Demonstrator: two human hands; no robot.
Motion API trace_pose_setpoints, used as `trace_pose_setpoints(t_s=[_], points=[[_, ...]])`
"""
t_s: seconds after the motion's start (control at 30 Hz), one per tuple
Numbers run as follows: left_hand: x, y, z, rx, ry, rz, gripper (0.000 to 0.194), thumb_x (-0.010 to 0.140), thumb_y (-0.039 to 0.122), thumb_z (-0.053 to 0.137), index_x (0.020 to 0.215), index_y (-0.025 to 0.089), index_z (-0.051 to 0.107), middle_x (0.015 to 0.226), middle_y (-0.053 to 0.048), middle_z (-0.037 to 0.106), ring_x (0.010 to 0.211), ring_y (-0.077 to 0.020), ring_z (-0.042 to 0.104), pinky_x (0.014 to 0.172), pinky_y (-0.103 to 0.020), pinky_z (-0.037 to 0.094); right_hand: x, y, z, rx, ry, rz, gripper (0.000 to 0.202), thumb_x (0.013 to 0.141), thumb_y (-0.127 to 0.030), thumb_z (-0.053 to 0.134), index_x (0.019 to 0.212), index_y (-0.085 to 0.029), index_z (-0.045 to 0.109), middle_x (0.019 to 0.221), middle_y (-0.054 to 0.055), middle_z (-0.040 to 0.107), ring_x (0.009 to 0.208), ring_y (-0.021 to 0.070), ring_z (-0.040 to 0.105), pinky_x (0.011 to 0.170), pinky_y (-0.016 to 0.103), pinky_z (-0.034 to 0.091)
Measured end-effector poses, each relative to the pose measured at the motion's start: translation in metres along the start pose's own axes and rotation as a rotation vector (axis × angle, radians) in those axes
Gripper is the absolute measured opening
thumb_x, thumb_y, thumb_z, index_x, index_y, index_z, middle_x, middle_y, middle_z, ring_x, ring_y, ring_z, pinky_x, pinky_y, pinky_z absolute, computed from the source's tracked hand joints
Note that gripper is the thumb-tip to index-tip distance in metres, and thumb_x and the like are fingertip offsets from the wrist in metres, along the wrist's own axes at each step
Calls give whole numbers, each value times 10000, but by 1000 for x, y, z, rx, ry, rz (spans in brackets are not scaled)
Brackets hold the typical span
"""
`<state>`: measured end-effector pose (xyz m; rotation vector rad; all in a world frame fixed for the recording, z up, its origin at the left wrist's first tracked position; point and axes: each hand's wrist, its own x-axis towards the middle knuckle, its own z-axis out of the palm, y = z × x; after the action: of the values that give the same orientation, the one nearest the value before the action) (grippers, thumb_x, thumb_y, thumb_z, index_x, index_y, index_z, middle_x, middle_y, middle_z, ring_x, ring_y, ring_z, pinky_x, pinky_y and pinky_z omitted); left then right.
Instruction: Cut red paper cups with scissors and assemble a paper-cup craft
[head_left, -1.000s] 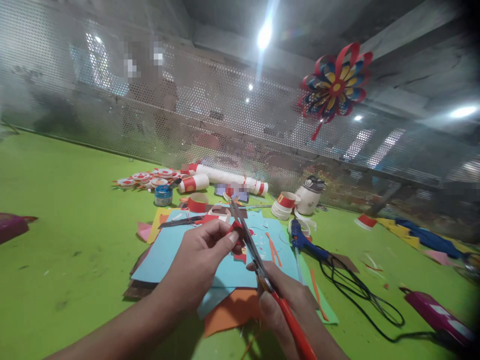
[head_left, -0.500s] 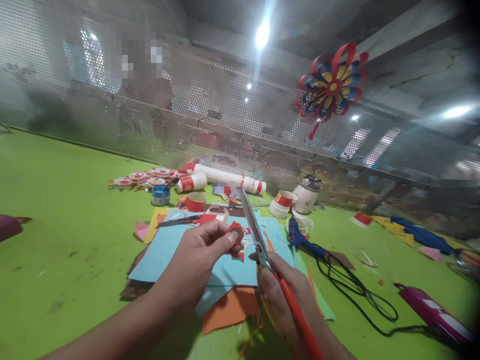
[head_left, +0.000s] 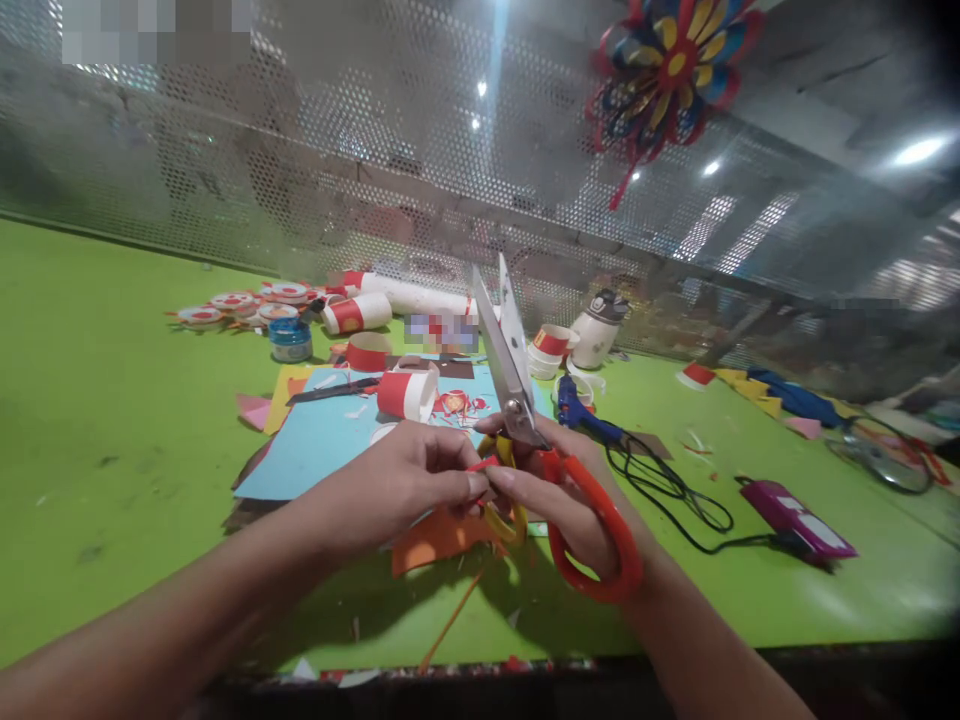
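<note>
My left hand (head_left: pixel 405 470) pinches a small red paper piece (head_left: pixel 482 466) between thumb and fingers, which hide most of it. In my right hand (head_left: pixel 574 500) is a pair of scissors (head_left: pixel 513 400) with one orange-red and one yellow handle. The blades point up and away from me and stand slightly apart, with nothing between them. Fingertips of my right hand also meet the red piece, close to my left thumb. Below and beyond both hands lies light blue paper (head_left: pixel 281 465), with a cut red-and-white paper cup (head_left: pixel 409 394) and red scraps (head_left: pixel 457 402) on it.
A blue glue gun (head_left: pixel 581 410) with a black cable lies to the right, near a purple power strip (head_left: pixel 795 520). Further back are a blue-lidded jar (head_left: pixel 290 340), white-and-red cups (head_left: pixel 358 313) and a white bottle (head_left: pixel 596 330). Orange paper (head_left: pixel 424 545) lies near the front edge.
My right hand has turned the scissors more upright, and their blades have parted. Its fingertips have come over to the red piece in my left hand. The camera view has tilted down.
</note>
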<state>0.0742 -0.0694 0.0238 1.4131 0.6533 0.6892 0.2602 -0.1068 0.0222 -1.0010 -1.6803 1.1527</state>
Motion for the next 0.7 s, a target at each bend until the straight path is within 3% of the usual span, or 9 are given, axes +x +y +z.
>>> trace_pose_setpoints(t_s=[0.1,0.3,0.43,0.53,0.7], points=[[1,-1,-1,-24,-19,-43,151,720,291,682,628,173,662,621,-18,608,622,-160,537,642,-280,408,0,2,0,-43,1,-12,257,903,-280,603,1152,-235,559,812,-8,582,682,128,560,627,263,460],[4,-8,1,-22,28,-20,139,752,267,647,677,152,672,670,-28,612,673,-157,538,663,-274,402,0,6,3,-54,97,-37,266,905,-269,587,1164,-231,538,875,4,573,741,141,565,701,290,473],[4,-13,10,-221,116,-22,144,777,286,658,819,152,688,816,-56,651,794,-181,583,727,-290,431,2,7,9,-66,259,-77,249,900,-285,585,1136,-224,533,834,-7,562,700,126,546,650,258,470],[4,-17,17,-259,191,30,154,779,308,684,795,155,669,822,-47,651,804,-173,585,749,-289,442,5,9,17,-65,385,-138,242,882,-276,598,1108,-217,533,818,-8,562,686,123,549,631,250,480],[4,-17,23,-258,288,68,204,751,343,716,744,150,650,758,-27,646,723,-153,566,697,-277,440,5,9,32,-35,448,-186,235,892,-240,569,1123,-235,526,751,-33,528,612,103,532,595,236,499]])
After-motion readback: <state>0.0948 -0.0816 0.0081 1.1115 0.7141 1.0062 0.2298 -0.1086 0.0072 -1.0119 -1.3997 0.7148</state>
